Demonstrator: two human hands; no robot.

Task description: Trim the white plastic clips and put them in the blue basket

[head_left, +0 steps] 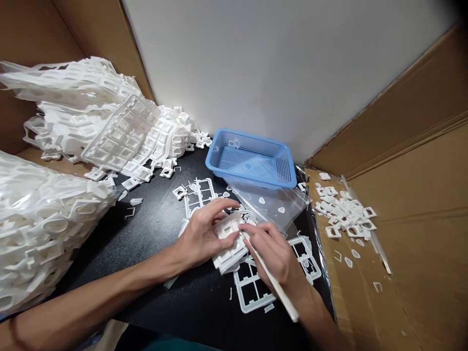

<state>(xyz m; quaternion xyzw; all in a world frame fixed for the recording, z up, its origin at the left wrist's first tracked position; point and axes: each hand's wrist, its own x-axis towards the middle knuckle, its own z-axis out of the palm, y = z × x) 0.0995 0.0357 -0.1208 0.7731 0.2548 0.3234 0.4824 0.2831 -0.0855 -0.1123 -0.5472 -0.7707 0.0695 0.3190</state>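
Observation:
My left hand (203, 231) lies on a small stack of white plastic moulded frames (231, 248) on the black table (153, 243), its fingers curled over the top piece and holding it down. My right hand (272, 251) grips a thin white stick-like tool (274, 282) like a pen, its tip hidden at the top frame beside my left fingers. Emptied white frames (256, 287) lie under and around the stack.
A blue perforated basket (252, 163) stands behind, with a clear plastic bag (270, 204) in front of it. Big heaps of white frames (102, 131) fill the left. Several small white square pieces (345, 214) lie on brown cardboard at right. Cardboard walls surround.

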